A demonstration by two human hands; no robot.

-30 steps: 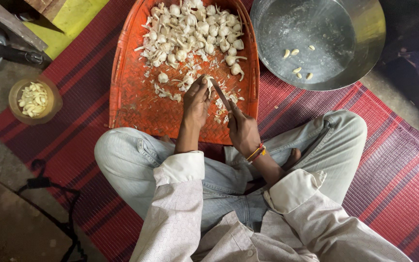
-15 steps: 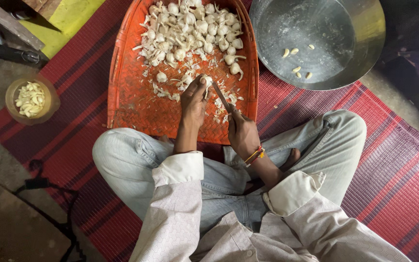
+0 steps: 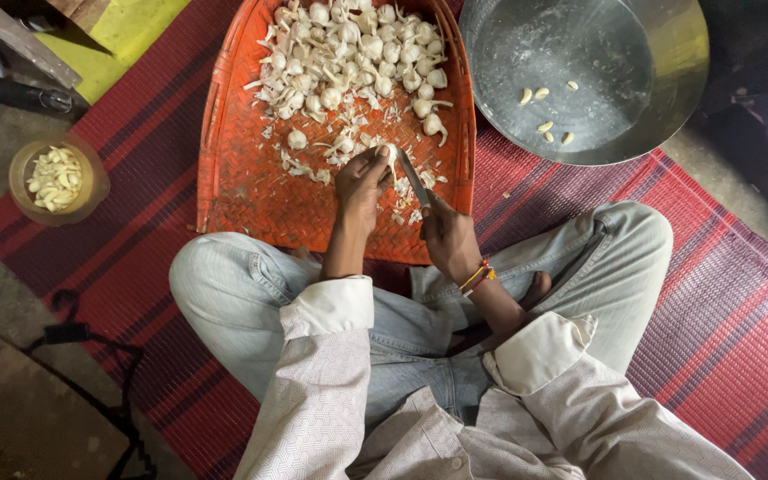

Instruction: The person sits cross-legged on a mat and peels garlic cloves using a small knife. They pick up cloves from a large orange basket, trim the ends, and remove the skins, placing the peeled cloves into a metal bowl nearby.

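Note:
I sit cross-legged behind an orange woven tray [image 3: 251, 191] that holds a heap of garlic bulbs [image 3: 348, 53] and loose skins. My left hand [image 3: 362, 182] pinches a garlic clove [image 3: 390, 153] over the tray's near part. My right hand [image 3: 449, 236] grips a small knife [image 3: 412, 176], its blade angled up to the clove. Both hands are close together above the tray's front edge.
A large steel bowl [image 3: 660, 89] at the upper right holds several peeled cloves [image 3: 546, 111]. A small round container [image 3: 57, 178] of peeled cloves stands at the left on the red striped mat [image 3: 713, 311]. A black cable [image 3: 91, 356] lies on the floor at lower left.
Both hands have shifted slightly toward me and stay together on the clove; the knife blade keeps working at it. Nothing else moved.

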